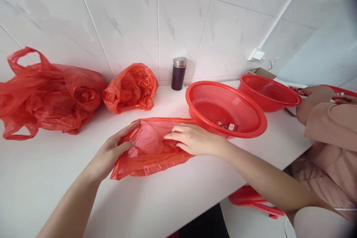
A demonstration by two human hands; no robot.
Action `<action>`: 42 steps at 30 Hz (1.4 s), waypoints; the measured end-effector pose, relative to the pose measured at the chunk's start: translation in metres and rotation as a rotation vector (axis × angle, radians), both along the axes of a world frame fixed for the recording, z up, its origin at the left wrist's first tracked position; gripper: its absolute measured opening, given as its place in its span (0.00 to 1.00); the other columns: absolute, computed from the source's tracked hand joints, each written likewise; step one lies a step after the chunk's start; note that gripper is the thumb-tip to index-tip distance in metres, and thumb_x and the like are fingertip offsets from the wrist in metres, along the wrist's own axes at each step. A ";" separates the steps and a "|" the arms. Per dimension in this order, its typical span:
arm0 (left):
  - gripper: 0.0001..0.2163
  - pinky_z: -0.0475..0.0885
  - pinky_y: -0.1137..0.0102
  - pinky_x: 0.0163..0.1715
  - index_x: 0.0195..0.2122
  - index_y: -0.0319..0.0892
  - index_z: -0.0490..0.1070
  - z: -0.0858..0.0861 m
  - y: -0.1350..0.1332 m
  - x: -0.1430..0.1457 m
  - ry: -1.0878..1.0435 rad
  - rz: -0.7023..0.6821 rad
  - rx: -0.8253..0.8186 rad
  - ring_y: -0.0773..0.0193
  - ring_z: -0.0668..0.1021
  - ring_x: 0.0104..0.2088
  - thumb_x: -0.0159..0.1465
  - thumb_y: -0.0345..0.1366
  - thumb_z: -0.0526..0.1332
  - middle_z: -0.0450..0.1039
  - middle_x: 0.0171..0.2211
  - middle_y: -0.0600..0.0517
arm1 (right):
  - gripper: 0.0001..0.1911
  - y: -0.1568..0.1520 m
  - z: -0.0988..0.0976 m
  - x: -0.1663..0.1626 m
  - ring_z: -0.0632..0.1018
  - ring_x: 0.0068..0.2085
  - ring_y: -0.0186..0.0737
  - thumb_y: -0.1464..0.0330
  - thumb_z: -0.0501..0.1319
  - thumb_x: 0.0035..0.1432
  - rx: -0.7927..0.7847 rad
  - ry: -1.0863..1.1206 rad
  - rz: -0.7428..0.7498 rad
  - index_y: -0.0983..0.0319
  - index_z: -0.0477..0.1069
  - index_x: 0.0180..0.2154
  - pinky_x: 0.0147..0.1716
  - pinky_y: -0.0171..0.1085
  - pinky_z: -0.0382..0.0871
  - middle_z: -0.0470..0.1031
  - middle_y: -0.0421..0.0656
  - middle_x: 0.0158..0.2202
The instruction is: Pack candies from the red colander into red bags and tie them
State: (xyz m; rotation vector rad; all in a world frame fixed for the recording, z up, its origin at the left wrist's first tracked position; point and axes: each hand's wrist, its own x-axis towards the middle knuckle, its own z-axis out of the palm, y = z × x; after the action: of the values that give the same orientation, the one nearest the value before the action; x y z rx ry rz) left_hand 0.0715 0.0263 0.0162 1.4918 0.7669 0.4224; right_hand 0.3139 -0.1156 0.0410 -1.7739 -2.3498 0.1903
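Note:
A red plastic bag (152, 169) lies on its side on the white table, its mouth spread toward the left. My left hand (111, 152) grips the bag's edge at the mouth, thumb inside the opening and fingers behind the film. My right hand (192, 139) reaches over the bag's other end, its fingers apart and pointing into it. Something small and brownish shows under those fingers, too hidden to name. Just beyond my right hand stands a red perforated basket (225, 98) with a few small packets (230, 126) at its bottom.
Bundled red bags (55, 96) and a crumpled red bag (131, 89) lie at the left. A dark thermos (178, 74) stands by the tiled wall. Another red basket (269, 93) and a co-worker's arm (318, 108) are at the right. A red stool (251, 199) is below the table edge.

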 end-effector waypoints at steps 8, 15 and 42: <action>0.29 0.64 0.67 0.60 0.64 0.54 0.63 0.000 0.003 -0.006 0.025 -0.046 0.133 0.50 0.56 0.69 0.61 0.47 0.63 0.55 0.69 0.59 | 0.22 -0.016 0.054 0.089 0.77 0.47 0.46 0.66 0.59 0.61 0.006 -0.080 -0.525 0.55 0.68 0.57 0.43 0.44 0.71 0.73 0.48 0.53; 0.31 0.65 0.69 0.59 0.66 0.63 0.55 -0.001 0.005 -0.009 0.125 -0.030 0.115 0.53 0.59 0.67 0.62 0.51 0.61 0.56 0.68 0.62 | 0.21 -0.027 0.012 0.142 0.73 0.20 0.37 0.72 0.66 0.47 -0.666 0.024 -0.708 0.56 0.72 0.46 0.20 0.37 0.64 0.77 0.44 0.31; 0.34 0.69 0.50 0.57 0.67 0.51 0.58 -0.001 0.002 -0.003 0.054 -0.122 0.082 0.41 0.70 0.60 0.60 0.45 0.65 0.58 0.68 0.46 | 0.12 0.018 0.018 -0.008 0.78 0.37 0.37 0.72 0.58 0.62 -0.027 0.698 -0.214 0.58 0.77 0.45 0.39 0.40 0.75 0.77 0.44 0.42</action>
State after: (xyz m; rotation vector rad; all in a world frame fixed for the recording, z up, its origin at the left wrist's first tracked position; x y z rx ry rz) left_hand 0.0683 0.0285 0.0149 1.6230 0.7034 0.3260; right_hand 0.3063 -0.0973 0.0592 -1.6033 -1.6625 0.6827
